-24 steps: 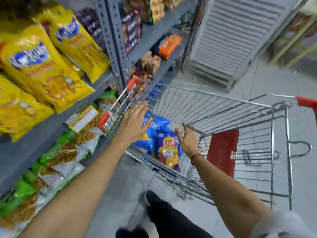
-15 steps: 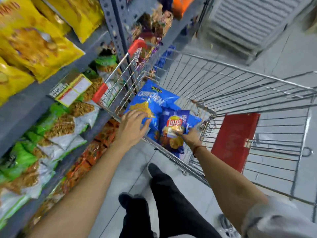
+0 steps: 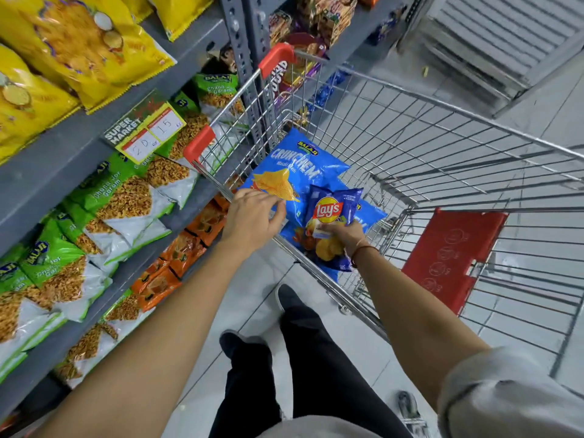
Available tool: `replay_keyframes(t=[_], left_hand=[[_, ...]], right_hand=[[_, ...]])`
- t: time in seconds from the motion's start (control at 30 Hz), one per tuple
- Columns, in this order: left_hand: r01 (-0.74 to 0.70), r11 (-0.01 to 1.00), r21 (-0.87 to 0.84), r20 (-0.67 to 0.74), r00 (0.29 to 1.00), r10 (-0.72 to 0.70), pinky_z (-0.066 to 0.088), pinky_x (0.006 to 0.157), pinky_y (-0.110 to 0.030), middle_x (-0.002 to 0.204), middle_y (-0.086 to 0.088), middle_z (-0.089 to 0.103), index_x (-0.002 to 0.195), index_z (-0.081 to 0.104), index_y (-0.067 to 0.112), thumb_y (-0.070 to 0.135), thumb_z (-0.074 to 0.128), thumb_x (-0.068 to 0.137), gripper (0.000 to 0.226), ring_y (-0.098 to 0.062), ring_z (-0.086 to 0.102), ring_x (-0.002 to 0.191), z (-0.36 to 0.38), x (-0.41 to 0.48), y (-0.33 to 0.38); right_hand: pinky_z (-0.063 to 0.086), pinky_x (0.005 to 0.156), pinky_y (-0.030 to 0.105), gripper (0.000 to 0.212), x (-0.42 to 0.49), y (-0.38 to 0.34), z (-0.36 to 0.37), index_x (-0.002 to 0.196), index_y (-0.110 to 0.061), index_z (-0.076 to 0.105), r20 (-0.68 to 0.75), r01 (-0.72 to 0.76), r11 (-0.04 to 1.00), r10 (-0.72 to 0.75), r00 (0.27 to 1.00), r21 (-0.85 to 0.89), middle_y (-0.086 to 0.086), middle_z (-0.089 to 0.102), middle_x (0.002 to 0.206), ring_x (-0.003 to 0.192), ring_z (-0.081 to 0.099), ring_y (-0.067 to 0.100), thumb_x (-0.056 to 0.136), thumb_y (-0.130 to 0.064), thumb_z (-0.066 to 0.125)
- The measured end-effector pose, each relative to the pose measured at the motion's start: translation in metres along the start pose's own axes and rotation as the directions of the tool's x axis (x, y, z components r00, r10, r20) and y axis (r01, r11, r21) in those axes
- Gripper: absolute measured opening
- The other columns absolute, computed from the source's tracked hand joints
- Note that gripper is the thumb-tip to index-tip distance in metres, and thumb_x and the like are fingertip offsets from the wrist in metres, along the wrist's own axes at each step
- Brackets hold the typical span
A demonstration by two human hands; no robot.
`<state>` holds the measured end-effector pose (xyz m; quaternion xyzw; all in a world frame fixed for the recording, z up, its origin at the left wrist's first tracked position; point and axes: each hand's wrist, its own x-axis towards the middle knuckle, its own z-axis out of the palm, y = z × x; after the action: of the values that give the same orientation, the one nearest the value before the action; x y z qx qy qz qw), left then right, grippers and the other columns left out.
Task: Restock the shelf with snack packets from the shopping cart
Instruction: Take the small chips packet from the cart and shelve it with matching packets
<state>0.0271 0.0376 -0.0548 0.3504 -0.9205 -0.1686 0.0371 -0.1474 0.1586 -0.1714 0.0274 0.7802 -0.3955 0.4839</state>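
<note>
A wire shopping cart (image 3: pixel 442 128) with red corner guards stands beside the grey shelf (image 3: pixel 63 153). Inside lie a large light-blue Crunchem packet (image 3: pixel 300 162) and a smaller dark-blue Lay's packet (image 3: pixel 331 213), with more blue packets under them. My right hand (image 3: pixel 343 237) grips the Lay's packet at its lower part. My left hand (image 3: pixel 252 219) rests over the cart's near rim, fingers curled on the lower edge of the Crunchem packet; whether it has pinched it is unclear.
The shelf holds yellow packets (image 3: pixel 79 49) on top, green-and-white packets (image 3: pixel 104 200) in the middle and orange packets (image 3: pixel 186 245) lower down. A price tag (image 3: pixel 145 128) hangs on the shelf edge. The red child seat flap (image 3: pixel 452 257) is at the cart's right. My legs stand on the tiled floor.
Both hands have reached down into the cart. My right hand has closed on the Lay's packet, and my left has come down onto the Crunchem packet. The camera tilted downward.
</note>
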Motion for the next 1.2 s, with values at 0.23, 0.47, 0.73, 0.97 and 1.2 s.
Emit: replay_keyframes(t=[0.23, 0.47, 0.73, 0.97, 1.2], left_hand=[[-0.021, 0.997, -0.080, 0.028, 0.999, 0.023, 0.045, 0.086, -0.037, 0.095, -0.005, 0.073, 0.093, 0.070, 0.011, 0.036, 0.038, 0.090, 0.041, -0.026, 0.066, 0.089, -0.018, 0.002, 0.004], [-0.034, 0.990, -0.138, -0.182, 0.983, 0.009, 0.048, 0.087, -0.037, 0.110, -0.009, 0.070, 0.106, 0.067, 0.010, 0.026, 0.051, 0.090, 0.027, -0.027, 0.061, 0.104, -0.098, 0.006, 0.005], [-0.077, 0.990, -0.118, -0.622, 0.783, -0.013, 0.038, 0.087, -0.024, 0.107, -0.012, 0.071, 0.105, 0.068, 0.007, 0.023, 0.055, 0.086, 0.028, -0.027, 0.063, 0.102, -0.254, -0.025, -0.012], [0.000, 1.000, 0.026, -0.887, 0.461, 0.023, 0.042, 0.091, -0.029, 0.105, -0.009, 0.071, 0.103, 0.067, 0.008, 0.024, 0.054, 0.088, 0.026, -0.024, 0.062, 0.101, -0.380, -0.124, -0.050], [0.312, 0.949, 0.053, -0.976, 0.219, -0.017, 0.042, 0.088, -0.029, 0.100, -0.012, 0.071, 0.100, 0.068, 0.005, 0.018, 0.057, 0.087, 0.021, -0.029, 0.062, 0.095, -0.450, -0.251, -0.112]], right_hand=[[0.056, 0.079, 0.043, 0.054, -0.027, -0.030, -0.017, 0.107, -0.002, 0.064, -0.033, 0.186, 0.981, -0.184, 0.982, 0.048, 0.014, 0.070, 0.108, 0.096, 0.067, 0.032, 0.060, -0.014, 0.087], [0.057, 0.078, 0.045, 0.046, -0.100, -0.125, -0.015, 0.106, 0.000, 0.066, -0.030, 0.519, 0.829, -0.524, 0.851, 0.209, 0.018, 0.071, 0.098, 0.086, 0.068, 0.031, 0.064, -0.006, 0.082], [0.057, 0.078, 0.036, 0.053, -0.243, -0.251, 0.026, 0.108, -0.006, 0.066, 0.021, 0.783, 0.519, -0.837, 0.546, 0.344, 0.009, 0.074, 0.099, 0.085, 0.069, 0.020, 0.059, -0.010, 0.084], [0.058, 0.074, 0.032, 0.043, -0.381, -0.311, 0.082, 0.107, -0.009, 0.067, 0.152, 0.823, 0.273, -0.962, 0.227, 0.499, 0.001, 0.077, 0.093, 0.088, 0.072, 0.021, 0.066, 0.000, 0.079], [0.057, 0.073, 0.030, 0.043, -0.501, -0.326, 0.173, 0.103, -0.011, 0.067, 0.295, 0.728, 0.176, -0.955, -0.038, 0.662, -0.004, 0.077, 0.088, 0.087, 0.073, 0.017, 0.063, -0.004, 0.080]])
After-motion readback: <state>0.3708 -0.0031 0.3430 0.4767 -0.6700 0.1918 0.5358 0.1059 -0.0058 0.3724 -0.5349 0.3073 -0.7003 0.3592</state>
